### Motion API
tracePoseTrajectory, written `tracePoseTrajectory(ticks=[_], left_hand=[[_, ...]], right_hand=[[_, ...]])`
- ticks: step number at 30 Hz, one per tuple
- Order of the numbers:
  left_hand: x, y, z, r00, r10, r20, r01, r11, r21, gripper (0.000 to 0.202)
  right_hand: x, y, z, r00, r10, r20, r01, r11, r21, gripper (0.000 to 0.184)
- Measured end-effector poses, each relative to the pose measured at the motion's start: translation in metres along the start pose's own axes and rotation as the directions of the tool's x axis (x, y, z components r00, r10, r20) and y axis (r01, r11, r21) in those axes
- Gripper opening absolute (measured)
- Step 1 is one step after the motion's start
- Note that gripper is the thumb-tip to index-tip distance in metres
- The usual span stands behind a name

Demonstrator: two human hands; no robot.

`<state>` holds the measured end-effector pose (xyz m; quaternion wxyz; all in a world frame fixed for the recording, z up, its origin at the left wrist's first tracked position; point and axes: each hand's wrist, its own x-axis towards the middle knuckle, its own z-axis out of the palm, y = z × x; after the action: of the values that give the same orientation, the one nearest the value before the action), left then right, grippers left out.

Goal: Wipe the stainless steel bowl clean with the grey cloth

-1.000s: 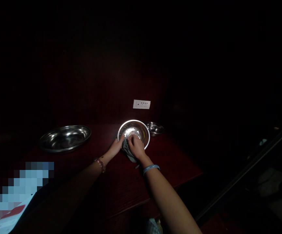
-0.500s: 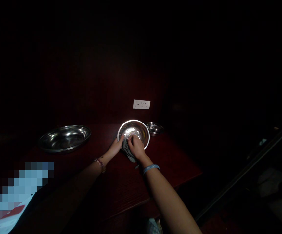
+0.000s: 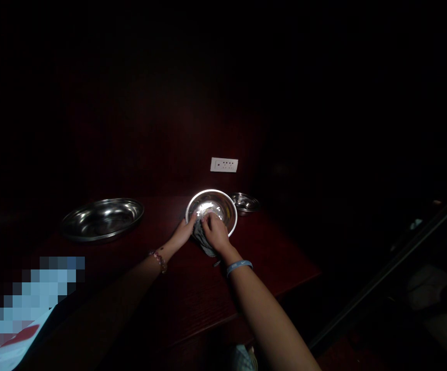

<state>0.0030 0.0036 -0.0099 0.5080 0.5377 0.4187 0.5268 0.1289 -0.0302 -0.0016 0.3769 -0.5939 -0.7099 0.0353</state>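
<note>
A shiny metal bowl (image 3: 229, 208) is tilted toward me above the dark red table. My left hand (image 3: 184, 232) grips its left rim, thumb on the inside. Inside the bowl, at its near edge, my right hand (image 3: 216, 232) is closed on a grey patterned cloth (image 3: 203, 241). The cloth drapes over the near rim between my two hands. Bright reflections and a small yellowish patch show on the bowl's inner wall; I cannot make out what the patch is.
A wide metal basin (image 3: 102, 220) lies on the table (image 3: 273, 257) at the left. Behind the bowl to the right sits a smaller metal bowl (image 3: 245, 202). A white socket plate (image 3: 224, 165) is on the back wall. The table's right edge falls into darkness.
Almost nothing differs. Both hands keep the same hold on the bowl and cloth, and the view has shifted very slightly.
</note>
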Motion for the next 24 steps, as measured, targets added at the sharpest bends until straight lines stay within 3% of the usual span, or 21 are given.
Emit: tracePoseTrajectory(ticks=[17,24], left_hand=[[0.0013,-0.0016,0.0000,1.000,0.031,-0.004,-0.031,0.999,0.018,0.035],[0.0017,-0.0028,-0.0006,0.999,0.030,0.016,-0.030,0.999,0.023,0.051]], right_hand=[[0.0019,0.0049,0.0050,0.998,-0.040,-0.043,0.041,0.999,0.026,0.016],[0.0005,0.0020,0.0017,0.999,-0.028,-0.026,0.030,0.997,0.067,0.016]])
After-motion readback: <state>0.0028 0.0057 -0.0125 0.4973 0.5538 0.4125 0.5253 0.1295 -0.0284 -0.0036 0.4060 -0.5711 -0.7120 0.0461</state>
